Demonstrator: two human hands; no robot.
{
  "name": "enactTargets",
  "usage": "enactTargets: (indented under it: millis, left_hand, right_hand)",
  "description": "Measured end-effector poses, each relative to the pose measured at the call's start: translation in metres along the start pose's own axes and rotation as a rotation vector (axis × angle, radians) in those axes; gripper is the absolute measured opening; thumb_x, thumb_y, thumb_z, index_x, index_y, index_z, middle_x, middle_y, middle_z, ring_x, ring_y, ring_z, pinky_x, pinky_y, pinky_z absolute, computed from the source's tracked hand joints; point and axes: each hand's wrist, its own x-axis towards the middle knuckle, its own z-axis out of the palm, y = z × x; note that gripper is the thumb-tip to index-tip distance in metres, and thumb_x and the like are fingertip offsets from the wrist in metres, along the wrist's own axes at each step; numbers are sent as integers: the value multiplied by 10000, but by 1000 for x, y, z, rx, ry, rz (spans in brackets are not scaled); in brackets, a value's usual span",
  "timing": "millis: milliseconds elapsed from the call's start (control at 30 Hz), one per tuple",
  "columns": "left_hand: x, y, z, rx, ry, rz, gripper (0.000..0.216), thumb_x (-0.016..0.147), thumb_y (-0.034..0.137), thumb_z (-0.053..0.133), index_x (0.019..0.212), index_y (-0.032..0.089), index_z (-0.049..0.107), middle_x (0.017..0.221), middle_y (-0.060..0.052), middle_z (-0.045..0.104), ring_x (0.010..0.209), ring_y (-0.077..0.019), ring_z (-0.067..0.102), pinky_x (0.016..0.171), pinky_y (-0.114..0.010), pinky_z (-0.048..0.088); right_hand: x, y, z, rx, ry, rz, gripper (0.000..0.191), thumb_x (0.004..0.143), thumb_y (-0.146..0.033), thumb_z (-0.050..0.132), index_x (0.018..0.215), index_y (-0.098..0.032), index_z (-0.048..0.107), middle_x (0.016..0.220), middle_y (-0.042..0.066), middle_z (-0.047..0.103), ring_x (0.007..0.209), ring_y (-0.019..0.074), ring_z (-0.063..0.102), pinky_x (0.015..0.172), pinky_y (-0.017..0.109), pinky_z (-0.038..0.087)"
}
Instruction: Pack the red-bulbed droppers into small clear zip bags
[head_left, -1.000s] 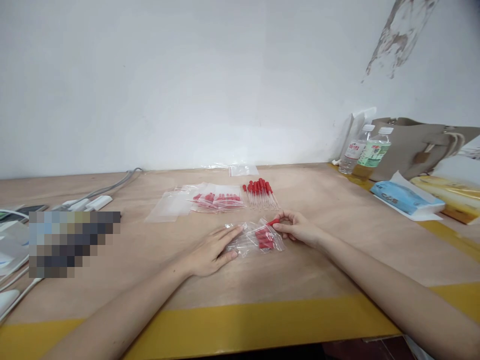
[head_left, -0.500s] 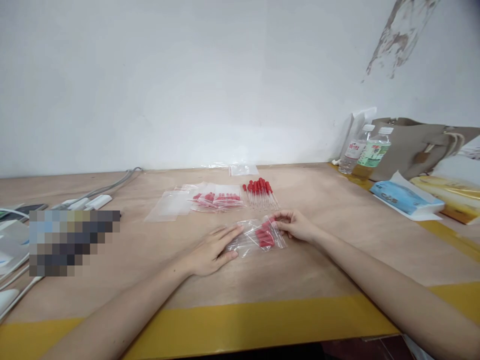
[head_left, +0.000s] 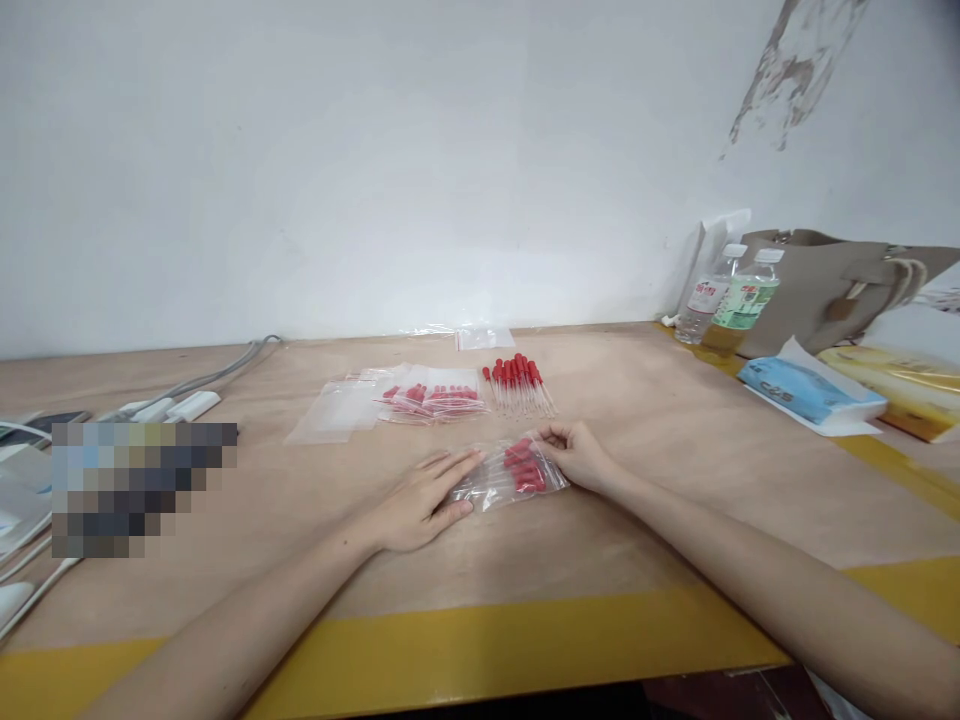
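A small clear plastic bag (head_left: 510,476) lies flat near the middle of the wooden surface (head_left: 645,520), thin and crinkled, with a glossy sheen. Inside it a cluster of red-capped droppers (head_left: 523,470) shows through the film — the red bulbs bunched toward the right end, the pale slender stems pointing left.

The left hand (head_left: 424,500) rests palm down on the bag's left end, fingers spread flat and gripping nothing. The right hand (head_left: 576,455) sits at the bag's right end, its fingers curled and pinched on the bag's edge.

Just beyond the bag lies a loose bunch of droppers (head_left: 519,386), red tops fanned together, stems clear. To their left lie filled bags (head_left: 433,397) of the same kind, overlapping, and an empty flat bag (head_left: 334,412) — all of the same glossy film.

The surface is matte, light plywood with a yellow band (head_left: 480,655) along its near edge. At the far right stand two plastic bottles (head_left: 731,300) beside a beige handbag (head_left: 832,290).
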Motion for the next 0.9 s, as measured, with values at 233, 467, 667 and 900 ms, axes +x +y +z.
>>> enactTargets:
  millis: [233, 467, 667, 900]
  left_hand:
    - [-1, -1, 1, -4, 3, 3, 507, 919, 366, 348, 1390, 263, 193, 1420, -47, 276, 1277, -232, 286, 1043, -423, 256]
    - [-1, -1, 1, 11, -12, 20, 438, 920, 345, 354, 1352, 298, 297, 1425, -31, 265, 1279, -233, 287, 1049, -439, 233]
    - [-1, -2, 2, -53, 10, 35, 434, 914, 322, 374, 1343, 304, 313, 1426, -23, 261, 1288, -225, 269, 1054, -422, 233]
    - [-3, -10, 5, -328, 234, -78, 426, 862, 355, 480, 1270, 258, 411, 1361, -80, 311, 1210, -241, 365, 980, -391, 353]
  right_hand:
    - [-5, -9, -6, 20, -232, -3, 202, 708, -377, 584, 782, -212, 673, 682, 2, 666, 749, 185, 635, 687, 314, 506]
    - [-2, -12, -18, 24, -122, 267, 243, 765, -414, 533, 795, -174, 563, 356, -79, 446, 283, 60, 357, 297, 159, 275]
    - [-12, -22, -7, 135, -189, 262, 307, 620, -350, 710, 806, -136, 593, 423, -69, 495, 303, 25, 346, 276, 131, 224]
    - [-14, -24, -10, 501, -220, 279, 174, 729, -326, 621, 786, -161, 630, 723, 36, 663, 618, 120, 612, 564, 231, 505]
